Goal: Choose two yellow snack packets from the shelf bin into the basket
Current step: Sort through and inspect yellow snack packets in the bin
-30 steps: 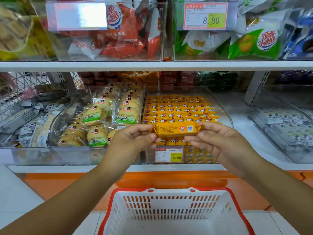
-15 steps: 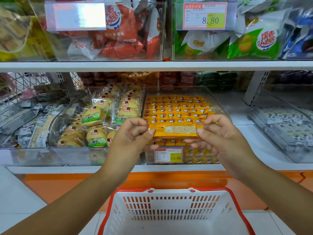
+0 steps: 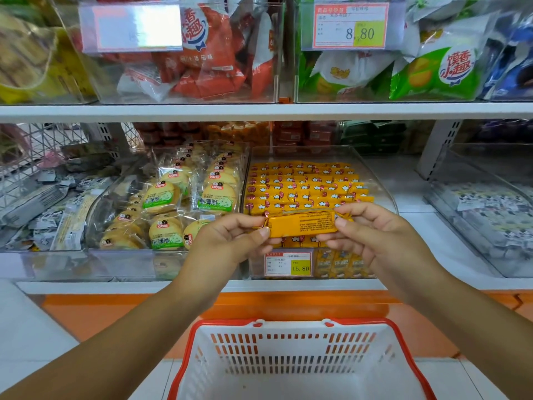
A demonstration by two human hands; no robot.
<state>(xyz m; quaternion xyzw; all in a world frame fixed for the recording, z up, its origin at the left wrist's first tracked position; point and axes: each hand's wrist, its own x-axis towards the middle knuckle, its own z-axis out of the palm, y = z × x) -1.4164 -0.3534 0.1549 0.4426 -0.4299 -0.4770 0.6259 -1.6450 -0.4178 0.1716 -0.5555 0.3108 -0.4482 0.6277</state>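
Now I am holding one yellow snack packet (image 3: 300, 225) at frame centre, before the shelf bin (image 3: 386, 188): left hand (image 3: 230, 239) pinching its left end, right hand (image 3: 372, 241) pinching its right. I am judging it light, crinkly and slippery, with the crimped ends giving the surest hold.

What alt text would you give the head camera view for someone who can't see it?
The left hand and right hand pinch one yellow snack packet by its ends, in front of a clear shelf bin full of matching packets. A white basket with a red rim sits below.
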